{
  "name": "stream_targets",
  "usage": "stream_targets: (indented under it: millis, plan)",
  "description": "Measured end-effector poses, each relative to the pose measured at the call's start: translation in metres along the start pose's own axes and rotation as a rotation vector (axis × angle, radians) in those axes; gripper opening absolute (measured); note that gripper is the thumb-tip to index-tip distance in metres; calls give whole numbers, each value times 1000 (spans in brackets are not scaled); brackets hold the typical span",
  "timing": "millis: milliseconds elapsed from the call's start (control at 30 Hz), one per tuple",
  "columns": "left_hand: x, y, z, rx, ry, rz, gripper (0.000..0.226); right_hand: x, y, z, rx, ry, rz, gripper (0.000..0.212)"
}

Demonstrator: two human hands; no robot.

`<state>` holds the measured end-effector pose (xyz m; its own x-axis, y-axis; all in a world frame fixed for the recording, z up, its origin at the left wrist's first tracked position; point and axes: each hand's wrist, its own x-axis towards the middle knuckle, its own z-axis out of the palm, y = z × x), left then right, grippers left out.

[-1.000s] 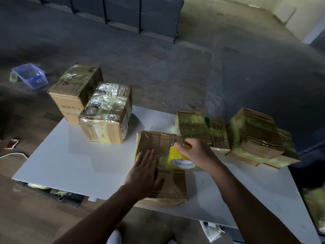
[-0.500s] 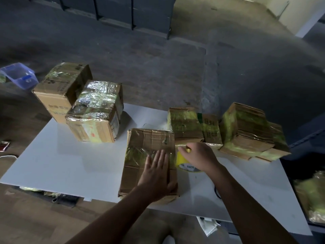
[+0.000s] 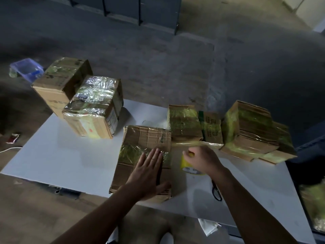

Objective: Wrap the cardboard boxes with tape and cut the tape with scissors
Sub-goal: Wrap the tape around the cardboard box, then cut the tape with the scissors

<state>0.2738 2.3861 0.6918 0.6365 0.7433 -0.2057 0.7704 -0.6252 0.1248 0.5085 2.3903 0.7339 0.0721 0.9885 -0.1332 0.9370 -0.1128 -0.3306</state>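
A dim concrete floor (image 3: 158,59) fills the upper half of the scene. A white table (image 3: 70,155) is seen from above, and a flat cardboard box (image 3: 140,138), partly covered in yellowish clear tape, is laid on it at the near edge.

Behind and to the left of the flat box, a tall box wrapped in shiny film (image 3: 95,106) is stood on the table, with a plainer tall box (image 3: 59,80) touching its far left side. To the right of the flat box, a taped box (image 3: 184,120) is set against its far right corner, followed by a small printed box (image 3: 211,127) and then a stack of taped boxes (image 3: 249,127). Well to the left of the flat box, a blue plastic tub (image 3: 26,69) is seen on the floor.

The left hand (image 3: 149,173) is pressed flat on top of the flat box, fingers straight and together, thumb spread wide. The right hand (image 3: 202,159) is held just right of the flat box, its fingers curled round a yellow tape roll (image 3: 186,163). A glossy strip of tape (image 3: 193,143) is stretched rightward from the flat box's right edge, just beyond that hand; its join to the roll cannot be told.

Black-handled scissors (image 3: 216,191) are laid on the table to the right of the flat box, partly hidden by the right forearm.
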Motion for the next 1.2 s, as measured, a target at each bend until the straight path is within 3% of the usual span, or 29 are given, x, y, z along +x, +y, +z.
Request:
stream_targets:
  millis: [167, 300, 600, 867, 1200]
  plan:
    - [11, 28, -19, -44, -104, -156, 107, 0, 3, 30, 14, -87, 28, 37]
    - [19, 56, -19, -67, -169, -272, 95, -3, -2, 47, 90, -139, 48, 30]
    - [-10, -21, -18, -121, -14, -80, 90, -15, -30, 69, 120, -141, -74, 41]
    - [-20, -21, -21, -69, -2, -228, 85, -22, -35, 66, 201, -224, -62, 49]
    - [-21, -32, -24, -81, 5, -191, 83, -24, -23, 55, 241, -141, 47, 38]
